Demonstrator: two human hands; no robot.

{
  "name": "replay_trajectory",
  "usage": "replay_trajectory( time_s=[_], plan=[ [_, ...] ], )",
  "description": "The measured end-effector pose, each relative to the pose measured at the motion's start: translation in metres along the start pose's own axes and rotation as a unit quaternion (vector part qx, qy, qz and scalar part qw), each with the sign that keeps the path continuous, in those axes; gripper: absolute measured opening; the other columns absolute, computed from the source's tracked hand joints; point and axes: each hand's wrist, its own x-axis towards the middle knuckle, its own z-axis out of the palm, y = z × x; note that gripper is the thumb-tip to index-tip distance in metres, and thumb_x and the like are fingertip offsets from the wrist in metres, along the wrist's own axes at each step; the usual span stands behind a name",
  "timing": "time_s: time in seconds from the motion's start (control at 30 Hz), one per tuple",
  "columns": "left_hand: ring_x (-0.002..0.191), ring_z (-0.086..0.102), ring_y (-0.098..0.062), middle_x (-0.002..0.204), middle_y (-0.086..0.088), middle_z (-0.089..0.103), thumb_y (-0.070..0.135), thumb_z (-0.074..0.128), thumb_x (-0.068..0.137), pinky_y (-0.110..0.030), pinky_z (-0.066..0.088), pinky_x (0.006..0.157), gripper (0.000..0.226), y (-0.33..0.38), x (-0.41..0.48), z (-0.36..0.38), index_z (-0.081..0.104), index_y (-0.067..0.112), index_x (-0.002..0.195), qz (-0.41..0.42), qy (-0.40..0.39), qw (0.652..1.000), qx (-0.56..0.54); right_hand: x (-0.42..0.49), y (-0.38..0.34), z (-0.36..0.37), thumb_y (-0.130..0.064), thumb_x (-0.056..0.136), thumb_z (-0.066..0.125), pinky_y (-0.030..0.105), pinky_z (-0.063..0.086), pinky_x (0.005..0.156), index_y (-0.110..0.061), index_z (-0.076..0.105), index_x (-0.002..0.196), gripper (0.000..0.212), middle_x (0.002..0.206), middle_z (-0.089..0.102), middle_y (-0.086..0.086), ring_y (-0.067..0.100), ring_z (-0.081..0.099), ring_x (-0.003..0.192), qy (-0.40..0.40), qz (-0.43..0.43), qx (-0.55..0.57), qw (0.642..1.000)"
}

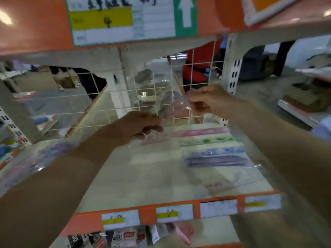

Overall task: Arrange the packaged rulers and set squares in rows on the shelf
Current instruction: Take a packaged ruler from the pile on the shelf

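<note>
Both my hands reach into the shelf (143,176) and hold one clear plastic packet with a pink set square (172,106) upright near the wire back grid. My left hand (138,127) pinches its lower left edge. My right hand (209,101) pinches its right edge. Several packaged rulers lie in a row on the right of the shelf: a pink ruler (200,131), a green one (207,141), a blue one (213,152) and a purple one (216,161). More clear packets (225,183) lie nearer the front. The picture is blurred.
A white wire grid (100,108) closes the shelf's back. The orange shelf above (35,33) hangs low overhead. An orange front lip with price labels (173,212) runs along the edge. Clear packets (35,158) lie at the left. Small packaged goods (125,238) fill the shelf below.
</note>
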Motion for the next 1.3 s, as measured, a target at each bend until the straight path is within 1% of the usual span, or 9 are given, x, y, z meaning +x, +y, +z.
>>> replay_trajectory(
  time_s=[0.3,0.53,0.7,0.83,0.93,1.03,1.13,1.2,1.3],
  plan=[
    [0.05,0.042,-0.009,0.065,0.0,0.066,0.013,0.063,0.089,-0.02,0.031,0.045,0.008,0.008,0.025,0.058,0.061,0.009,0.095,-0.007,-0.039,0.999,0.03,-0.03,0.036,-0.074,-0.01,0.088,0.064,0.023,0.058,0.067,-0.013,0.065,0.085,0.005,0.074,0.066,0.003,0.012,0.063,0.067,0.032,0.079,-0.003,0.996],
    [0.061,0.045,-0.011,0.07,0.005,0.056,0.016,0.079,0.074,-0.023,0.036,0.053,0.043,0.006,0.022,0.097,0.054,0.032,0.104,0.015,-0.091,0.982,0.164,-0.055,0.067,-0.107,-0.006,0.09,0.062,0.025,0.059,0.067,-0.011,0.061,0.092,0.006,0.079,0.066,0.006,0.013,0.066,0.067,0.055,0.109,-0.019,0.992],
    [0.054,0.043,-0.008,0.071,0.003,0.055,0.017,0.075,0.08,-0.015,0.035,0.041,0.03,0.001,0.015,0.107,0.059,0.02,0.105,0.044,-0.09,0.973,0.21,-0.072,0.082,-0.109,-0.01,0.091,0.061,0.023,0.056,0.065,-0.01,0.061,0.084,0.007,0.073,0.068,0.003,0.009,0.066,0.06,0.051,0.15,-0.045,0.986],
    [0.054,0.038,-0.009,0.074,0.001,0.053,0.021,0.065,0.088,-0.018,0.034,0.045,0.012,-0.002,0.01,0.105,0.066,0.015,0.099,0.055,-0.058,0.971,0.225,-0.078,0.093,-0.104,-0.014,0.091,0.062,0.021,0.048,0.063,-0.012,0.062,0.081,0.009,0.072,0.07,0.0,0.009,0.063,0.061,0.049,0.177,-0.068,0.981],
    [0.054,0.038,-0.009,0.07,-0.001,0.052,0.026,0.059,0.092,-0.017,0.033,0.048,0.021,-0.006,0.003,0.102,0.067,0.009,0.103,0.065,-0.048,0.971,0.226,-0.079,0.097,-0.1,-0.016,0.09,0.063,0.019,0.036,0.055,-0.012,0.063,0.082,0.009,0.072,0.071,-0.001,0.005,0.057,0.053,0.042,0.185,-0.096,0.977],
    [0.079,0.053,-0.011,0.097,-0.007,0.064,0.041,0.066,0.083,-0.015,0.038,0.062,0.04,-0.012,-0.004,0.102,0.067,0.009,0.108,0.088,-0.061,0.954,0.281,-0.079,0.098,-0.098,-0.016,0.09,0.064,0.019,0.027,0.049,-0.008,0.065,0.084,0.01,0.074,0.072,0.0,0.003,0.045,0.045,0.041,0.19,-0.125,0.973],
    [0.092,0.046,-0.005,0.108,0.007,0.055,0.052,0.069,0.076,-0.005,0.028,0.062,0.066,-0.016,-0.011,0.109,0.054,0.019,0.131,0.091,-0.075,0.903,0.414,-0.079,0.099,-0.095,-0.017,0.089,0.065,0.018,0.024,0.044,-0.006,0.066,0.087,0.011,0.073,0.072,0.001,0.001,0.041,0.038,0.048,0.199,-0.142,0.969],
    [0.094,0.042,-0.004,0.114,0.005,0.053,0.05,0.072,0.076,-0.007,0.028,0.063,0.074,-0.017,-0.013,0.112,0.044,0.021,0.14,0.097,-0.084,0.879,0.459,-0.079,0.099,-0.093,-0.018,0.088,0.066,0.018,0.024,0.042,-0.007,0.066,0.086,0.011,0.07,0.071,0.0,0.002,0.04,0.038,0.053,0.201,-0.162,0.965],
    [0.107,0.049,-0.012,0.134,-0.001,0.05,0.044,0.076,0.075,-0.018,0.036,0.085,0.081,-0.024,-0.009,0.113,0.04,0.017,0.142,0.099,-0.091,0.879,0.457,-0.079,0.099,-0.092,-0.018,0.086,0.068,0.018,0.025,0.042,-0.007,0.067,0.083,0.012,0.069,0.066,0.001,0.006,0.039,0.046,0.068,0.194,-0.205,0.957]
  ],
)
